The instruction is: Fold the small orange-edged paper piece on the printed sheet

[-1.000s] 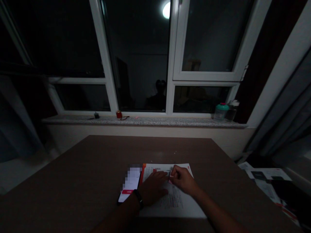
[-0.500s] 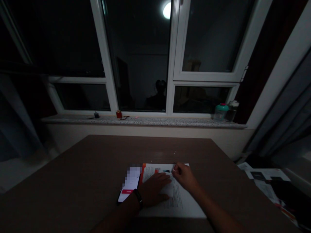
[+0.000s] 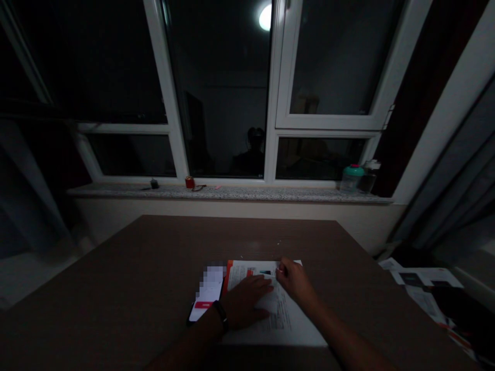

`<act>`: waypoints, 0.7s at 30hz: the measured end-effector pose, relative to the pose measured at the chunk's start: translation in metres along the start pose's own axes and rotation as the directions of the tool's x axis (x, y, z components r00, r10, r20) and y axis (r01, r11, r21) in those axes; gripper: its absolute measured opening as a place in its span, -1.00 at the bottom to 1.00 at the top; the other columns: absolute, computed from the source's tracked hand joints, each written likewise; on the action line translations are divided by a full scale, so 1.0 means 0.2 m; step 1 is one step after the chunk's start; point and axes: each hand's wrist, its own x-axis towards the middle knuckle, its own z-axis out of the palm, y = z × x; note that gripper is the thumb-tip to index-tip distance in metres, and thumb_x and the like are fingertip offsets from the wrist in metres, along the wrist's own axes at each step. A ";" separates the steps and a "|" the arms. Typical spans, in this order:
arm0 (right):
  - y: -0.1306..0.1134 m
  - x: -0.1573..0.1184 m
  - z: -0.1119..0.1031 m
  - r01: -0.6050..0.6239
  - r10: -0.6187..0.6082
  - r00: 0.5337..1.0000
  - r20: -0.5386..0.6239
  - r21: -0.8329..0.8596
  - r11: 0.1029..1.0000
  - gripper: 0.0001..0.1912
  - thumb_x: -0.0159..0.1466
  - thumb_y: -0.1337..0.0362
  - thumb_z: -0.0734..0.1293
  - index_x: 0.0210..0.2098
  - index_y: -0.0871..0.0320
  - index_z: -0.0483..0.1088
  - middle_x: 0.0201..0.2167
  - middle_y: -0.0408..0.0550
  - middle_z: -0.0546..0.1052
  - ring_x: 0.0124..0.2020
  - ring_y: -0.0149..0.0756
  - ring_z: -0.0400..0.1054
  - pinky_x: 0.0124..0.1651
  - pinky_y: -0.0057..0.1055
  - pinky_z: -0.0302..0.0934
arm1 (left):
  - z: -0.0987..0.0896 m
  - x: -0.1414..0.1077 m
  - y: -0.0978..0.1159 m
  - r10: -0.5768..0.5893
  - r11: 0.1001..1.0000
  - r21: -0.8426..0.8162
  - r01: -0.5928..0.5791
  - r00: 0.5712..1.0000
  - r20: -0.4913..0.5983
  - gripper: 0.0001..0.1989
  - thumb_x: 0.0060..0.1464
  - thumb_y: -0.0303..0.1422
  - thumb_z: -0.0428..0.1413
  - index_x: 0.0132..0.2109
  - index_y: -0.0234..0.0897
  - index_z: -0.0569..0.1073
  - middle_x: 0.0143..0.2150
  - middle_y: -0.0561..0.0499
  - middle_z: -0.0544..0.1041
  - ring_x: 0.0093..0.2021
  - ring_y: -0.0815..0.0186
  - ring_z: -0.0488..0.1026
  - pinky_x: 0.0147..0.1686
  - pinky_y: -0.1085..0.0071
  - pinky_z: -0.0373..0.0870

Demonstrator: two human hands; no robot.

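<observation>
Resting left hand (image 3: 247, 301) on page (image 3: 305, 330), fingers apart, likely to steady it; pinching pale bit (image 3: 278, 270) with right hand (image 3: 293, 278) near page top.

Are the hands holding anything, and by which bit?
The right hand seems to pinch something small; what, or by which part, can't be told. The left hand lies on the paper.

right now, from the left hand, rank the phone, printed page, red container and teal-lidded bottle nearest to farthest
1. Printed page, under the left hand
2. Phone, on the table, just left
3. Red container, on the windowsill, ahead-left
4. Teal-lidded bottle, windowsill's right end
</observation>
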 end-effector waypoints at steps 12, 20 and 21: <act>0.02 0.00 -0.09 -0.085 0.087 0.996 -0.009 0.130 0.988 -0.92 0.13 0.30 0.27 -0.48 0.11 0.25 -0.54 -0.14 0.44 -0.48 -0.31 0.32 -0.40 -0.47 0.07 | -0.01 0.00 0.02 -0.087 0.996 0.027 0.086 0.996 0.005 -0.41 0.22 -0.20 0.13 0.33 -0.17 0.20 0.38 -0.09 0.18 0.36 0.02 0.08 0.30 0.00 0.03; 0.03 0.00 -0.11 -0.010 0.004 0.998 0.062 0.105 0.994 -0.94 0.10 0.35 0.29 -0.44 0.15 0.42 -0.40 -0.06 0.47 -0.33 -0.26 0.36 -0.26 -0.43 0.15 | -0.03 0.02 0.04 -0.200 0.973 0.107 0.204 0.978 -0.053 -0.44 0.15 -0.54 -0.02 0.29 -0.18 0.25 0.36 -0.02 0.23 0.27 0.09 0.20 0.22 0.06 0.18; 0.03 0.00 -0.11 -0.014 0.007 0.997 0.071 0.098 0.995 -0.92 0.10 0.36 0.28 -0.44 0.15 0.43 -0.39 -0.06 0.48 -0.33 -0.26 0.36 -0.25 -0.43 0.15 | -0.03 0.02 0.04 -0.215 0.969 0.114 0.221 0.975 -0.056 -0.42 0.12 -0.55 -0.02 0.29 -0.18 0.25 0.36 -0.02 0.22 0.27 0.08 0.19 0.21 0.06 0.19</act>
